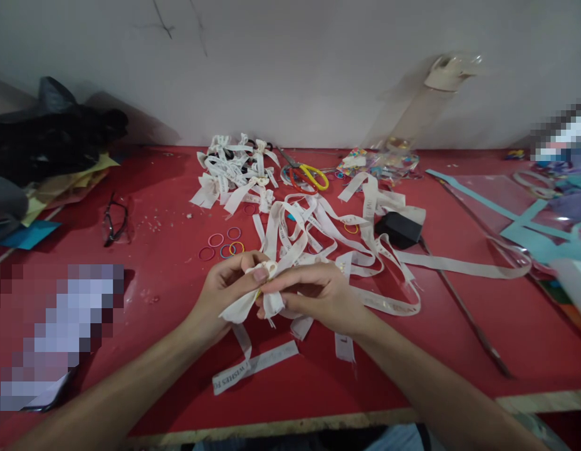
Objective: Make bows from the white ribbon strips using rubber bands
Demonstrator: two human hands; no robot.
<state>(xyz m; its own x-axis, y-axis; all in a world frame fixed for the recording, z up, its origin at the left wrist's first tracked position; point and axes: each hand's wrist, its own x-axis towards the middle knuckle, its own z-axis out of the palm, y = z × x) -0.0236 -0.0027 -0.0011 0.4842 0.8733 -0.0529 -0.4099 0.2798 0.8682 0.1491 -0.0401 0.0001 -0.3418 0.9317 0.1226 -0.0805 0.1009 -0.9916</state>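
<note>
My left hand pinches a white ribbon bow between thumb and fingers. On its other side, my right hand grips the same bow, its thumb and forefinger near the knot. A bit of yellow shows at the bow's middle; the fingers hide most of it. Beneath and behind the hands lies a tangle of printed white ribbon. Nearer the front edge is a loose printed strip. Several coloured elastic bands rest just beyond my left hand.
Finished-looking white bows are heaped at the back, beside yellow-and-red-handled scissors. Glasses and a phone-like object lie left. A clear bottle leans on the wall. A black block and thin rod are right.
</note>
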